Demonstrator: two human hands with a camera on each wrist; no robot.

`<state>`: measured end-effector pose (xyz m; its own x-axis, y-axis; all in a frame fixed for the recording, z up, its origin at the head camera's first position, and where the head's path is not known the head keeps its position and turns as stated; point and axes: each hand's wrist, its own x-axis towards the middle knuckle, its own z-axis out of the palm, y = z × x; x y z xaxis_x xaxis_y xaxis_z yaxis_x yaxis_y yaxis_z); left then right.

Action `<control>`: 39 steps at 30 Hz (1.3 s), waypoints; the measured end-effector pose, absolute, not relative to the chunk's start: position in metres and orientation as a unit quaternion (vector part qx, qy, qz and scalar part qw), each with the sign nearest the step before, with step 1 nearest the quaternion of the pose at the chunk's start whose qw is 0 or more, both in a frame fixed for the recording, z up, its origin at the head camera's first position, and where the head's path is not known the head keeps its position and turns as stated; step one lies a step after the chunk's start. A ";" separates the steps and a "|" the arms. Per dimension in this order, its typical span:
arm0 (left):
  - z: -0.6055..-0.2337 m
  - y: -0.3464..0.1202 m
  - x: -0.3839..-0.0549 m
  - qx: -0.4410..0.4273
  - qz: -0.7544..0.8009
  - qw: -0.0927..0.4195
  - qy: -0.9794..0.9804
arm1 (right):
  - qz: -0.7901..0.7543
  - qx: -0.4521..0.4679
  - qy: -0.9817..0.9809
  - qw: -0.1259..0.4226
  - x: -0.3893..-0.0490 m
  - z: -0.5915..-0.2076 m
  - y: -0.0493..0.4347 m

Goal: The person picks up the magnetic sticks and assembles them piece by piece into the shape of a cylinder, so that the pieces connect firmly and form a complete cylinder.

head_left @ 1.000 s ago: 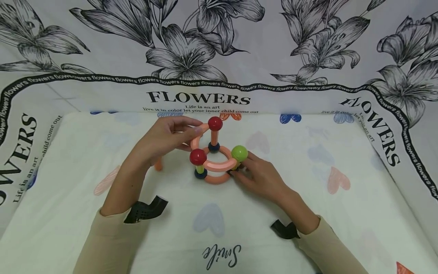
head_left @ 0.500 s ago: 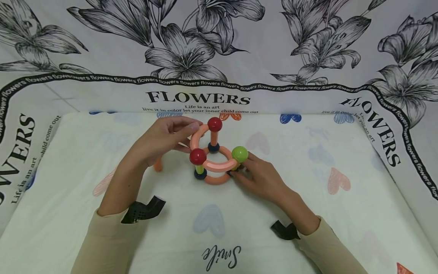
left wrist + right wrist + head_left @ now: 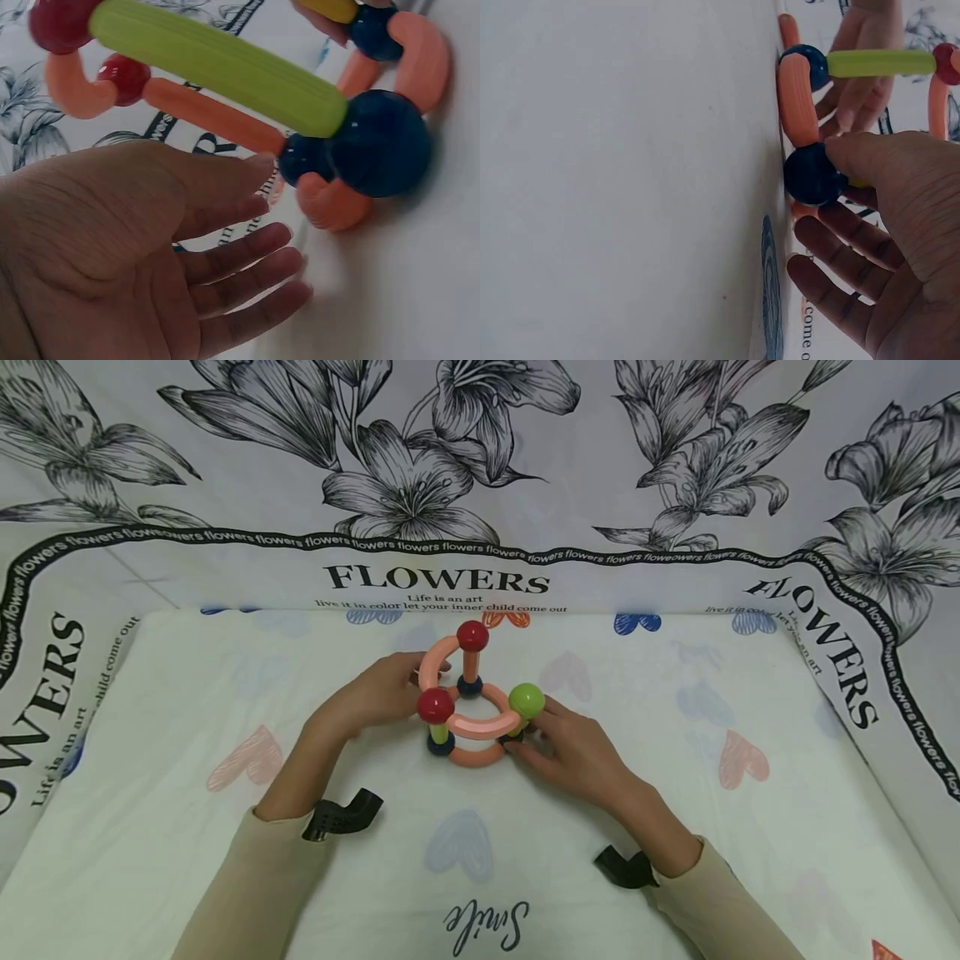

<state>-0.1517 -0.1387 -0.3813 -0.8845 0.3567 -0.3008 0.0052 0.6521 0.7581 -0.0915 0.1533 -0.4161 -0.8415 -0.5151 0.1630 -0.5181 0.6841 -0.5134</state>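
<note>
A stick-and-ball building toy (image 3: 483,727) stands on the sheet. Its lower ring of curved orange sticks joins navy balls, with upright sticks rising to two red balls (image 3: 436,706) and a green ball (image 3: 527,701). Curved orange sticks link the upper balls. My right hand (image 3: 577,752) pinches the front-right navy ball (image 3: 810,174) between thumb and fingers, below the green ball. At the toy's left and rear, my left hand (image 3: 378,693) has extended fingers; its thumb tip lies close to the upright orange stick (image 3: 214,116) and a navy ball, contact unclear. Its fingertips are partly hidden in the head view.
A white sheet (image 3: 360,877) printed with hearts covers the surface. Flower-patterned cloth (image 3: 420,468) borders its back and sides. Each wrist carries a black camera mount (image 3: 345,812). An orange piece (image 3: 788,31) shows beyond the toy in the right wrist view.
My left hand has left the upper curved stick and moved down, lower beside the toy. The right hand keeps its grip in place. A loose orange piece near the left wrist is now hidden.
</note>
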 end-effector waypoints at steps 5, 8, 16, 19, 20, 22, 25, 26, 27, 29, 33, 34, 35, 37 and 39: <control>-0.390 -0.130 -0.153 0.148 0.395 0.213 0.881 | 0.286 0.282 -0.916 0.000 -0.092 -0.416 0.153; -0.392 -0.125 -0.154 0.156 0.391 0.205 0.884 | 0.287 0.279 -0.916 -0.004 -0.092 -0.417 0.153; -0.396 -0.121 -0.152 0.148 0.368 0.175 0.901 | 0.291 0.276 -0.916 -0.008 -0.092 -0.415 0.154; -0.395 -0.122 -0.151 0.139 0.370 0.176 0.902 | 0.289 0.276 -0.917 -0.004 -0.092 -0.413 0.154; -0.394 -0.122 -0.151 0.138 0.371 0.177 0.901 | 0.288 0.276 -0.917 -0.003 -0.092 -0.413 0.155; -0.393 -0.123 -0.150 0.132 0.376 0.180 0.899 | 0.287 0.277 -0.917 0.000 -0.091 -0.413 0.155; -0.393 -0.124 -0.150 0.133 0.378 0.181 0.898 | 0.287 0.276 -0.917 0.000 -0.091 -0.413 0.156; -0.393 -0.124 -0.150 0.132 0.380 0.181 0.897 | 0.287 0.277 -0.917 0.000 -0.092 -0.413 0.156; -0.393 -0.124 -0.150 0.133 0.380 0.180 0.898 | 0.286 0.277 -0.917 0.000 -0.092 -0.413 0.156; -0.394 -0.125 -0.150 0.138 0.378 0.176 0.898 | 0.283 0.277 -0.918 0.002 -0.092 -0.414 0.157; -0.396 -0.126 -0.149 0.147 0.370 0.175 0.901 | 0.277 0.273 -0.921 0.007 -0.093 -0.414 0.157; -0.396 -0.126 -0.149 0.148 0.369 0.176 0.901 | 0.276 0.271 -0.922 0.007 -0.093 -0.414 0.157; -0.397 -0.127 -0.149 0.148 0.367 0.176 0.901 | 0.276 0.270 -0.922 0.007 -0.093 -0.414 0.157; -0.397 -0.127 -0.149 0.149 0.364 0.175 0.903 | 0.275 0.268 -0.923 0.006 -0.094 -0.413 0.158; -0.396 -0.127 -0.149 0.152 0.362 0.175 0.903 | 0.276 0.267 -0.923 0.005 -0.094 -0.413 0.158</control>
